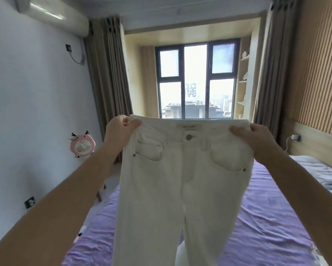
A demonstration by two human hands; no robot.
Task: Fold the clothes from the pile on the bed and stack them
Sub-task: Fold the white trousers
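Observation:
A pair of white jeans hangs upright in front of me, front side facing me, with a brown button and a label at the waistband. My left hand grips the left end of the waistband. My right hand grips the right end. Both legs hang straight down past the bottom of the view, above the bed with its purple sheet. The pile of clothes is out of sight.
A patterned blue-grey quilt lies at the right side of the bed. A white wall stands close on the left with a pink plush toy and a small stool beneath it. A window with curtains faces me. A charger cable hangs from the right wall.

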